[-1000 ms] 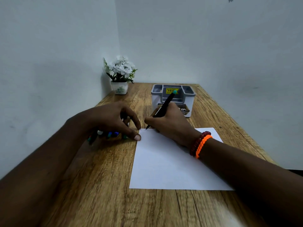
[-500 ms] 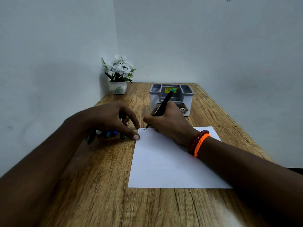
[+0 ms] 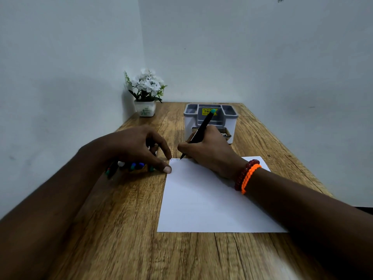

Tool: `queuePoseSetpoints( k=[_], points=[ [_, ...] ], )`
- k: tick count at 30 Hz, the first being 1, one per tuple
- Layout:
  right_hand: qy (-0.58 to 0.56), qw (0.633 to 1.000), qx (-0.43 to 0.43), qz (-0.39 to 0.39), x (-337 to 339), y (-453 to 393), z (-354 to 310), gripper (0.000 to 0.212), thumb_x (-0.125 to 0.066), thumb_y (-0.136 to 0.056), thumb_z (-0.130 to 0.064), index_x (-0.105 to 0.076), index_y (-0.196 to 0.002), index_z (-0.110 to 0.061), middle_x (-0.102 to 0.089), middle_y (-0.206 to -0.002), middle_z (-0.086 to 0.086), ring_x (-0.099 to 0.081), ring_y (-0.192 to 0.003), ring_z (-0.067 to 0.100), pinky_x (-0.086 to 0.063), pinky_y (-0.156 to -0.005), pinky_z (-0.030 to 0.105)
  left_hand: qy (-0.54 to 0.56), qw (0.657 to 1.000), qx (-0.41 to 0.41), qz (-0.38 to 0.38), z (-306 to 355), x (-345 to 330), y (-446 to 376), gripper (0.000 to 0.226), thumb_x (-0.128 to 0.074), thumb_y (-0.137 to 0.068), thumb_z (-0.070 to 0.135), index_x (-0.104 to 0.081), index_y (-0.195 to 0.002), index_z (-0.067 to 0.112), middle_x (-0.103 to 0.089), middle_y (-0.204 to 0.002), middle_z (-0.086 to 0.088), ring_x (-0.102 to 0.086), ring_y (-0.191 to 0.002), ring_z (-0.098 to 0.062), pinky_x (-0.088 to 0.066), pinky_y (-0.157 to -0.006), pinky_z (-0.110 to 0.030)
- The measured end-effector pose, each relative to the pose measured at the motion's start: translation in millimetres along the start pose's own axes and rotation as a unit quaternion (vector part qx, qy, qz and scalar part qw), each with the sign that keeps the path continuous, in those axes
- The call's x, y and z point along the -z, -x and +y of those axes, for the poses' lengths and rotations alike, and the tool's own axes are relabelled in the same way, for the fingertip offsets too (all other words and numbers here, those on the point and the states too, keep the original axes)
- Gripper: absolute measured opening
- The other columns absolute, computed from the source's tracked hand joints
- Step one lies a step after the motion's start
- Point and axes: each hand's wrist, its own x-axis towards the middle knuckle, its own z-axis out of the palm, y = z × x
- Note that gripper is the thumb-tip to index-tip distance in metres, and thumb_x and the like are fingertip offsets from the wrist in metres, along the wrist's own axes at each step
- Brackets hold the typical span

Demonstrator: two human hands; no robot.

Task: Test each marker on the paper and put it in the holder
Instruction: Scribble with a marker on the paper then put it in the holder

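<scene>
a black marker with a teal end cap [image 3: 202, 130] is pinched in a writing grip by the right hand [image 3: 210, 152], its tip set down on the far left corner of the white paper [image 3: 212, 201]. a short, faint zigzag scribble [image 3: 175, 159] is now seen along that top edge, running from the corner to the tip; a second ago the tip was at the same corner and no line could be made out, so the mark has been laid down in this last moment. it is judged that this marker has been shown to write, and that its test is nearly done.

the corner of the paper is pinned by the thumb and forefinger of the left hand [image 3: 137, 148], while a bundle of markers [image 3: 131, 166] with coloured ends is kept under the curled fingers; whether something is also held higher in that hand cannot be told. the grey holder [image 3: 232, 126] stands just beyond the right hand, and no marker is seen in it, so most of the task is judged to remain.
</scene>
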Motion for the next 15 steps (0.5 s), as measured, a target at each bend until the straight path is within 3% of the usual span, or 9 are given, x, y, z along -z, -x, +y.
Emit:
queuePoseSetpoints(
  k=[6, 9, 15],
  points=[
    [0.011, 1.0, 0.002, 0.011, -0.8, 0.9, 1.9, 0.036, -0.08, -0.081, -0.027, -0.068, -0.075, 0.007, -0.072, -0.069, 0.016, -0.064, -0.057, 0.017, -0.056, -0.06, 0.05, 0.002, 1.0, 0.004, 0.001, 1.1, -0.1, 0.1, 0.037, -0.091, -0.063, 0.054, -0.079, -0.096, 0.043, -0.071, -0.095, 0.001, -0.069, -0.086, -0.016, -0.056, -0.077, -0.038],
    [0.012, 1.0, -0.008, 0.022, -0.5, 0.0, 2.6, 0.035, -0.081, -0.081, -0.027, -0.068, -0.077, 0.006, -0.072, -0.071, 0.015, -0.068, -0.061, 0.023, -0.057, -0.061, 0.05, 0.002, 1.0, 0.009, 0.0, 2.4, 0.2, 0.6, 0.038, -0.09, -0.064, 0.054, -0.079, -0.099, 0.044, -0.071, -0.102, 0.0, -0.069, -0.092, -0.015, -0.057, -0.084, -0.041],
    [0.015, 0.999, -0.008, 0.028, -1.3, -0.5, 2.7, 0.033, -0.081, -0.082, -0.028, -0.068, -0.078, 0.002, -0.07, -0.069, 0.009, -0.066, -0.061, 0.016, -0.056, -0.058, 0.041, 0.007, 1.0, -0.002, 0.003, 3.5, 0.0, 2.0, 0.032, -0.092, -0.066, 0.048, -0.081, -0.096, 0.042, -0.072, -0.086, 0.001, -0.068, -0.075, -0.012, -0.05, -0.069, -0.03]
  ],
)
